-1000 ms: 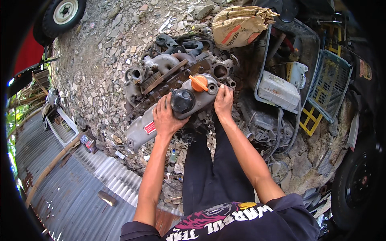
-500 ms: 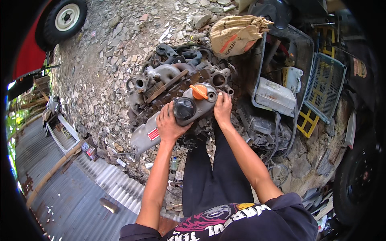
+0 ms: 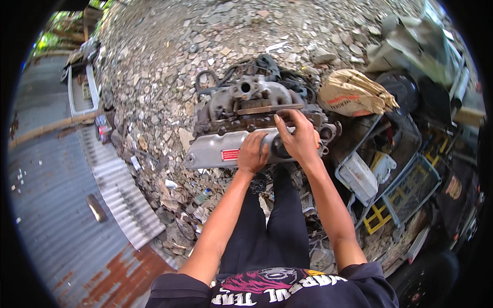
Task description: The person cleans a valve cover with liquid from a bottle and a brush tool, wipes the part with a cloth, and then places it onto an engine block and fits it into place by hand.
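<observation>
A silver valve cover (image 3: 205, 149) with a red label lies along the front of a dirty engine head with a cast manifold (image 3: 223, 100). My left hand (image 3: 252, 153) is on the cover, its fingers curled over the top beside a black round part (image 3: 278, 149). My right hand (image 3: 300, 137) is raised over that part, thumb and fingers apart, with nothing visibly held; the fingertips reach toward the rusty bar above. It mostly hides the orange cap (image 3: 317, 137) at the cover's right end.
A paper sack (image 3: 349, 92), a dark bin (image 3: 395, 128) with a metal tank (image 3: 359, 177), and crates (image 3: 411, 190) stand at the right. Corrugated metal sheets (image 3: 56, 185) lie at the left. Stone rubble (image 3: 169, 61) surrounds the engine. A black wheel (image 3: 426, 277) sits at lower right.
The view has swung round, so the engine now sits level. My right hand has left the cover's right end and moved inward and up over the black part. My left hand's fingers now lie lower, beside it.
</observation>
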`<state>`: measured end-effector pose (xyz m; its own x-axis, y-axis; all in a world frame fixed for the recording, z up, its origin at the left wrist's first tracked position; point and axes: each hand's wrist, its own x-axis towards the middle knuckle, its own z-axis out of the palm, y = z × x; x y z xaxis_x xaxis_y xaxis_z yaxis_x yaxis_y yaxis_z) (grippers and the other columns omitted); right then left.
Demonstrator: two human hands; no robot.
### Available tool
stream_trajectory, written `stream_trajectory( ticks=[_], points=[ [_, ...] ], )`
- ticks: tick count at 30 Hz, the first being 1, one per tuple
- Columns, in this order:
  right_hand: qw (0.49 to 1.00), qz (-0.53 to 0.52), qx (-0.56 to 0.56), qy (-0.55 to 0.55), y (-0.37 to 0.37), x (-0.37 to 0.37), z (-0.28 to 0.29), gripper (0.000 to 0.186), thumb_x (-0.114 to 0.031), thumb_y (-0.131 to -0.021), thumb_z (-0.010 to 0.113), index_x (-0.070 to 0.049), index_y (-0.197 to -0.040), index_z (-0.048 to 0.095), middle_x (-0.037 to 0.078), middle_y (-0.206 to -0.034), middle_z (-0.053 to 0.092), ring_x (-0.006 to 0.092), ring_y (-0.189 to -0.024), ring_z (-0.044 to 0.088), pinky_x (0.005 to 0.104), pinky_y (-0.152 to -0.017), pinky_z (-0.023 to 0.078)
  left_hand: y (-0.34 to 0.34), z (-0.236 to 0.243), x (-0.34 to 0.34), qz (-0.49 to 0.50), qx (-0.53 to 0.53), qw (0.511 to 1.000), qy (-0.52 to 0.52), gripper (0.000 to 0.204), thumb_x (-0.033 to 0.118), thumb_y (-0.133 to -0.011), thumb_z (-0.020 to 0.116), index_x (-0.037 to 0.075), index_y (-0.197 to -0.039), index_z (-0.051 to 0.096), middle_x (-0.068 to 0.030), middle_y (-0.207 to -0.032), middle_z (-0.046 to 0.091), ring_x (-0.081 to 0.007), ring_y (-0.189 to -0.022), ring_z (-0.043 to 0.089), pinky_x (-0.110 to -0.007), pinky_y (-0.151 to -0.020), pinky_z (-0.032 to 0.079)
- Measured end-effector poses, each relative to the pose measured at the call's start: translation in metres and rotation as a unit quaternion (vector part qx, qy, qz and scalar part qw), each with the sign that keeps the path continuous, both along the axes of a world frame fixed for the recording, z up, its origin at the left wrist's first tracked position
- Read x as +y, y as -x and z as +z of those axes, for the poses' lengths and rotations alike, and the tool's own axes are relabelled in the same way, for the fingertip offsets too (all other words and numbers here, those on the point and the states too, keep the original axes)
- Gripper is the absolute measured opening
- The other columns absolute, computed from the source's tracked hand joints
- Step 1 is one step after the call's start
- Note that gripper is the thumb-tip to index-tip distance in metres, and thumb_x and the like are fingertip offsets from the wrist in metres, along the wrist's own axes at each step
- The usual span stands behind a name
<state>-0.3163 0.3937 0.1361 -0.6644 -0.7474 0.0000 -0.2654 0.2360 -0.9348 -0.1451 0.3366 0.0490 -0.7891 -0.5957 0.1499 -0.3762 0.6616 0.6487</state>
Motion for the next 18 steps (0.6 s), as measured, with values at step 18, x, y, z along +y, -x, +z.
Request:
stream_trajectory(
  ticks=[18],
  points=[
    [0.996,0.050,0.054,-0.059,-0.073,-0.078,-0.064,0.018,-0.011,-0.086,0.068,0.002,-0.098,0.069,0.020,-0.088,0.069,0.0367,-0.083,0.067,0.0415,-0.076,0.052,-0.052,0.014,-0.075,0.274,0.224,0.923,-0.152,0.023,0.016,-0.096,0.054,0.004,-0.114,0.059,-0.0073,-0.098,0.065,-0.0169,-0.090,0.061,-0.029,-0.078,0.047]
  ],
)
